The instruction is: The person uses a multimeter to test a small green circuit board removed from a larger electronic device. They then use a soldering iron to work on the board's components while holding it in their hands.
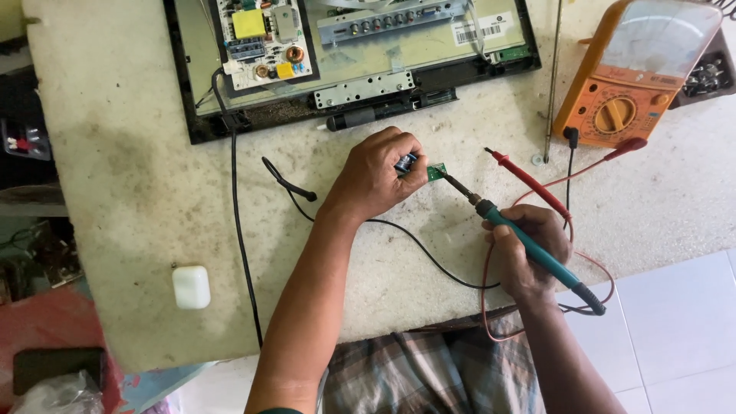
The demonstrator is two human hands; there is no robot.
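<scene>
My left hand (377, 175) pinches a small green circuit board (436, 172) on the worn white bench, with a small blue cylindrical part (405, 162) between its fingers. My right hand (529, 253) grips a teal-handled soldering iron (537, 249); its metal tip (454, 184) touches the board's right edge.
An opened flat-screen set (337, 54) with exposed boards lies at the back. An orange multimeter (640, 73) stands at the back right, its red probe (529, 180) and leads lying near my right hand. A black cable (238, 230) crosses the bench. A small white case (191, 287) sits front left.
</scene>
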